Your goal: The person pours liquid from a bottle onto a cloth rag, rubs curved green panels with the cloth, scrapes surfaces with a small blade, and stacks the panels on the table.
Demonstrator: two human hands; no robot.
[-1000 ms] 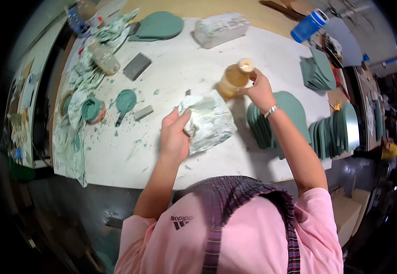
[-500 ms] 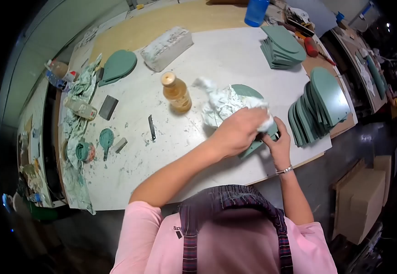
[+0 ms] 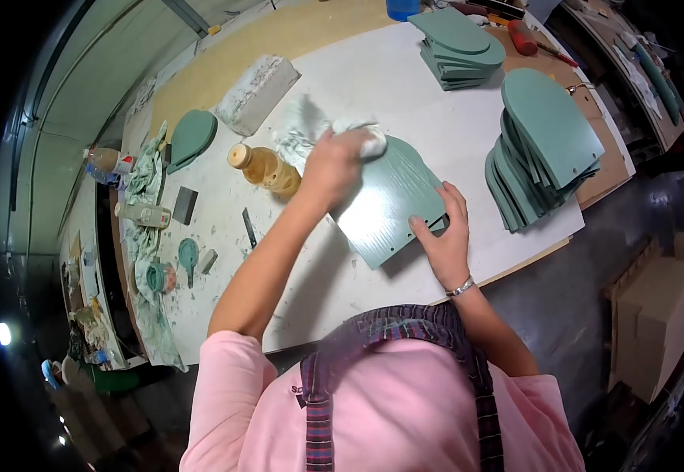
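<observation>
My left hand [image 3: 338,169] is closed on a crumpled white cloth [image 3: 301,134], which lies against the rounded far end of a green panel [image 3: 389,197]. The panel's top face looks shiny and has small holes near its straight edge. My right hand [image 3: 446,240] grips the panel's right edge, thumb on top and fingers beyond the edge. Left of my left forearm, close to it, stands a bottle of yellowish liquid [image 3: 267,169] with a pale cap.
Green panels are stacked at the right [image 3: 546,134] and far right back [image 3: 460,47]. A whitish block [image 3: 258,94] sits behind the bottle. At left are a green paddle-shaped stack [image 3: 192,135], a grey block [image 3: 184,206], a stained cloth [image 3: 147,177] and a jar [image 3: 161,277].
The cloth and my left hand have moved left and away from me, to the panel's rounded end. More of the panel's face shows. My right hand still holds its edge, and the view has shifted.
</observation>
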